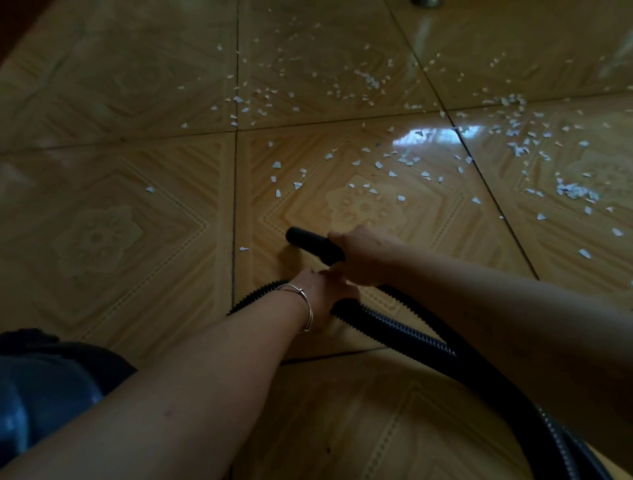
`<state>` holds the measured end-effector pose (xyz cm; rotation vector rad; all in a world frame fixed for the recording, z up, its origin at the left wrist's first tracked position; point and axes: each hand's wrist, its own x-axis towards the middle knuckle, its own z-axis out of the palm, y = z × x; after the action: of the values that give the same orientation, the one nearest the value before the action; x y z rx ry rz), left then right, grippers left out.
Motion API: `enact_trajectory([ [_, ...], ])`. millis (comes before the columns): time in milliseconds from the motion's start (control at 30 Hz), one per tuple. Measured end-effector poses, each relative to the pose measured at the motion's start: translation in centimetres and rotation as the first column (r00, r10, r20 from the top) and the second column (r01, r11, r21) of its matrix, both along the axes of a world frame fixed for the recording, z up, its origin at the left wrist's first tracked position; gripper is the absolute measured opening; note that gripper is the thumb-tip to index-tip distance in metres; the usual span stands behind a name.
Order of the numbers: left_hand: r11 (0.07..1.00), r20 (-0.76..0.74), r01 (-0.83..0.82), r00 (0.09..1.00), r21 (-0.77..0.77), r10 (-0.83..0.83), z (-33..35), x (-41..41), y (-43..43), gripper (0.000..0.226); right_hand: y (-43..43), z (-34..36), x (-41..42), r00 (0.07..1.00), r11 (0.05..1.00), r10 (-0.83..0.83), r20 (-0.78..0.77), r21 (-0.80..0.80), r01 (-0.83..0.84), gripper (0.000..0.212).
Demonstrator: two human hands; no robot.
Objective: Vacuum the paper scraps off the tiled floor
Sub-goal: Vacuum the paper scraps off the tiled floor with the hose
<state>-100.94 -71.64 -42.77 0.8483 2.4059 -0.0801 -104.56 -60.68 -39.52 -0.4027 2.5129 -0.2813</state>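
Observation:
A black vacuum nozzle (310, 242) points left and away, low over the tan tiled floor (137, 212). My right hand (363, 255) grips the nozzle's rear end. Just below it my left hand (325, 291), with a thin bangle on the wrist, holds the ribbed black hose (394, 329), which curls under both hands and runs off to the lower right. White paper scraps (376, 164) lie scattered across the tiles beyond the nozzle, densest to the right (572, 190). One lone scrap (244, 249) lies left of the nozzle tip.
A dark blue trouser knee (44, 387) fills the lower left corner. A metal furniture foot (424, 2) stands at the top edge. A bright window reflection (428, 135) glares on the tile among the scraps. Dark grout lines cross the floor.

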Motion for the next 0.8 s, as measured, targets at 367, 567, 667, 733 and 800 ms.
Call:
enact_trajectory([
  [367, 0.993, 0.024, -0.104, 0.994, 0.06, 0.102, -0.1, -0.1, -2.1, 0.035, -3.2, 1.3, -0.6, 0.993, 0.995, 0.095, 0.069, 0.018, -0.097, 0.04],
  [567, 0.989, 0.088, -0.146, 0.985, 0.003, 0.145, 0.4, 0.7, -1.6, 0.045, -6.0, 0.7, -1.2, 0.969, 0.971, 0.24, 0.058, -0.004, -0.24, 0.042],
  [667, 0.991, 0.053, -0.137, 0.989, -0.002, 0.137, -0.3, -0.4, -1.6, 0.041, -5.9, -0.2, -2.6, 0.996, 0.997, 0.076, 0.041, -0.034, -0.075, 0.04],
  [733, 0.996, 0.018, -0.078, 0.997, -0.03, 0.079, -0.9, -1.2, -1.6, 0.041, -4.5, -0.5, -4.1, 0.998, 0.998, -0.065, 0.009, -0.016, 0.065, 0.036],
  [800, 0.993, 0.034, -0.091, 0.995, -0.076, 0.094, -1.1, -1.7, -1.5, 0.049, -2.5, -0.5, -5.6, 0.983, 0.983, -0.18, -0.026, 0.022, 0.181, 0.035],
])
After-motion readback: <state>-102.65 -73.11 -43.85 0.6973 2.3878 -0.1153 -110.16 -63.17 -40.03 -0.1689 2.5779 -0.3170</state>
